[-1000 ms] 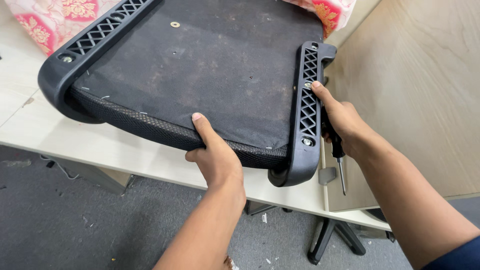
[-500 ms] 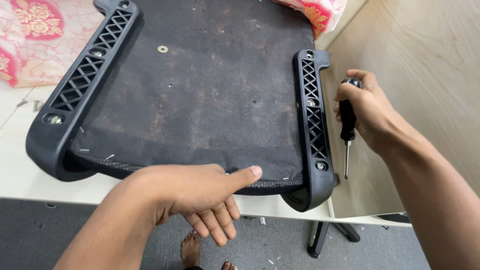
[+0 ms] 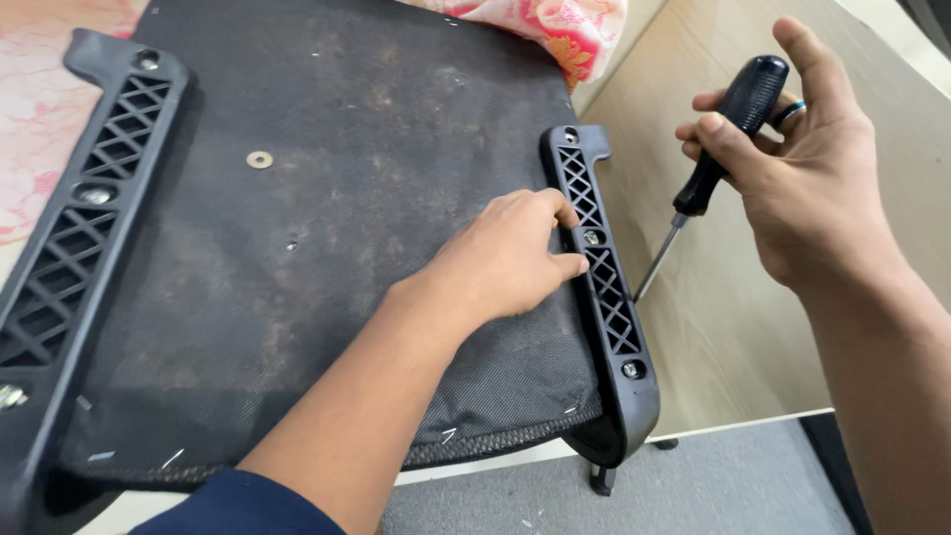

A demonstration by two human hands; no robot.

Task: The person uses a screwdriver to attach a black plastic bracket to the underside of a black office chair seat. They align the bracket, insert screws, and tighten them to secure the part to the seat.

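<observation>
On the upturned black seat base (image 3: pixel 327 258), your left hand (image 3: pixel 505 263) has moved up from the front edge, fingers curled against the right lattice bracket (image 3: pixel 599 267); beside that bracket your right hand (image 3: pixel 792 188) now grips the screwdriver (image 3: pixel 718 159), tip poised near it.

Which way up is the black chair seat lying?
Underside up: black chair seat shows its fabric liner, lattice brackets and screws.
</observation>
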